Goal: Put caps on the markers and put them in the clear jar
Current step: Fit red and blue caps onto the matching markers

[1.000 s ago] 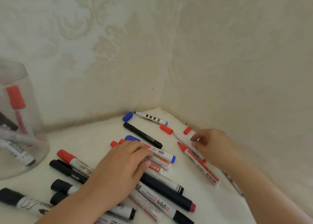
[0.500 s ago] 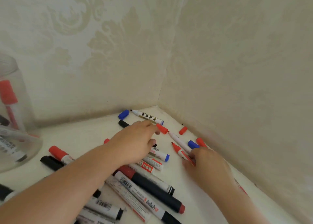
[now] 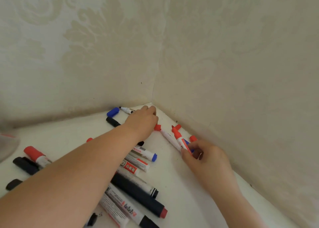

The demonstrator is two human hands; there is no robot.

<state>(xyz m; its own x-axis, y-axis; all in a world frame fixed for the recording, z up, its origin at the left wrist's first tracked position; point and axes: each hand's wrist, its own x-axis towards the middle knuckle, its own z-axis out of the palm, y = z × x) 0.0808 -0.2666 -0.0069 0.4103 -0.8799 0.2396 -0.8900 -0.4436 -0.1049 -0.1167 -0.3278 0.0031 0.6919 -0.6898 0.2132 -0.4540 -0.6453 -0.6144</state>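
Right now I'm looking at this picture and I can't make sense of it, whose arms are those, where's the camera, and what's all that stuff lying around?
There is no machine here. The camera sits on a person's head and looks forward and down, so the two bare arms are that person's own.

The white surface meets two papered walls in a corner. Many markers lie scattered on it, some capped, some open. Loose caps lie there too, such as a blue cap near the back.

The left hand reaches toward the corner, over the far markers; whether it grips anything cannot be seen. The right hand holds an uncapped red marker, tip pointing away. A small red cap lies beyond that tip. The clear jar shows only partly at the left edge.
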